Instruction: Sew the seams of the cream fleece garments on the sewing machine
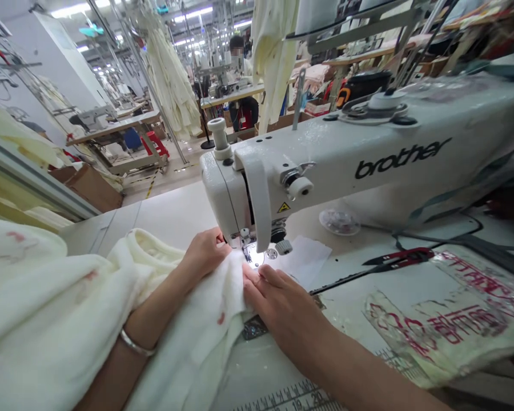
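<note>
A white sewing machine [248, 182] marked "brother" stands in front of me, its needle area lit. Cream fabric [223, 291] with small reddish prints runs from the left side of the table up to the needle. My left hand [208, 251], fingers curled, grips the cloth just left of the presser foot. Close to the right of the foot, my right hand [278, 297] presses the fabric edge with its fingers together. The fingertips of both hands are partly hidden by cloth and by each other's angle to the machine.
Red-handled thread snips [398, 260] lie on the table at right, near a clear round dish [339, 221]. A printed plastic bag [449, 319] covers the right side. A ruler scale [297, 399] runs along the front. Behind, a person sits at another machine.
</note>
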Demonstrator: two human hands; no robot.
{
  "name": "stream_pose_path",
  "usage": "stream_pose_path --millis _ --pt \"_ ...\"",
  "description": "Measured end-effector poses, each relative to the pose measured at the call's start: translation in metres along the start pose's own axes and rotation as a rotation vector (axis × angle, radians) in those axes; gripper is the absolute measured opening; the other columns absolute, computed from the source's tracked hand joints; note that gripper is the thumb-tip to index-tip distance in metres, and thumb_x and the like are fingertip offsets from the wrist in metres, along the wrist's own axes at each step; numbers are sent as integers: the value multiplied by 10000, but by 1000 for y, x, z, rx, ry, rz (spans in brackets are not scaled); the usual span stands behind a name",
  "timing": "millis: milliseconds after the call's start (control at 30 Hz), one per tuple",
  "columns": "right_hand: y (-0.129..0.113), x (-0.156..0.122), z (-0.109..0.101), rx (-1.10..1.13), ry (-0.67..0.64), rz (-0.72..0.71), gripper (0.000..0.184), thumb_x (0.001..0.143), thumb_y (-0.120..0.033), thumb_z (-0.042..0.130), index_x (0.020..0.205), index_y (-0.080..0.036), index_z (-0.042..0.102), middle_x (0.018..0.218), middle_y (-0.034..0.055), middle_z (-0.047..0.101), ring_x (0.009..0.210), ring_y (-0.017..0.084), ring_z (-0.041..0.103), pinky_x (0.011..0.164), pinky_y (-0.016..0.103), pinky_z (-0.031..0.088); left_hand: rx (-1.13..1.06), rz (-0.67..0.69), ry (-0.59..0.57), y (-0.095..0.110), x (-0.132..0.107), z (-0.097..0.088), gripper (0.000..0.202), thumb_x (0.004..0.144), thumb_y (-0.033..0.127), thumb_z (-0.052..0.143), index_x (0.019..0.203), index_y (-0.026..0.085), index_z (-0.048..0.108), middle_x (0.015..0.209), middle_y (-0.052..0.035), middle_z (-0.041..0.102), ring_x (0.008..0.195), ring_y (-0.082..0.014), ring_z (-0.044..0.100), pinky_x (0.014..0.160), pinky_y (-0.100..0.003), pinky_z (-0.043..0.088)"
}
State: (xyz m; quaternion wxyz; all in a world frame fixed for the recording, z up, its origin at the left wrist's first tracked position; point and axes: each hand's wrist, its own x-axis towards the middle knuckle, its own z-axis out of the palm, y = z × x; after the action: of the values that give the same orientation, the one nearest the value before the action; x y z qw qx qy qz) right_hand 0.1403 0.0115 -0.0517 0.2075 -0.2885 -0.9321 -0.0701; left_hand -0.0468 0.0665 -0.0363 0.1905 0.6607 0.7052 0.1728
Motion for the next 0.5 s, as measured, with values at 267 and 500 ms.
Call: stream_pose_path --millis 267,500 --pt "-39 -2 -37 141 245 11 352 755 33 423 1049 -53 596 1049 147 632 972 247 566 848 356 500 28 3 64 33 -73 -52 176 803 314 510 723 173 579 685 -4 612 649 -148 537 643 -261 398" --pt "-85 -13 -73 618 616 99 280 990 -375 322 1024 -176 515 662 18 558 544 148 537 466 238 442 -378 -85 119 73 -195 -90 267 839 423 477 945 251 652 951 -10 676 881 -177 601 714 -223 469"
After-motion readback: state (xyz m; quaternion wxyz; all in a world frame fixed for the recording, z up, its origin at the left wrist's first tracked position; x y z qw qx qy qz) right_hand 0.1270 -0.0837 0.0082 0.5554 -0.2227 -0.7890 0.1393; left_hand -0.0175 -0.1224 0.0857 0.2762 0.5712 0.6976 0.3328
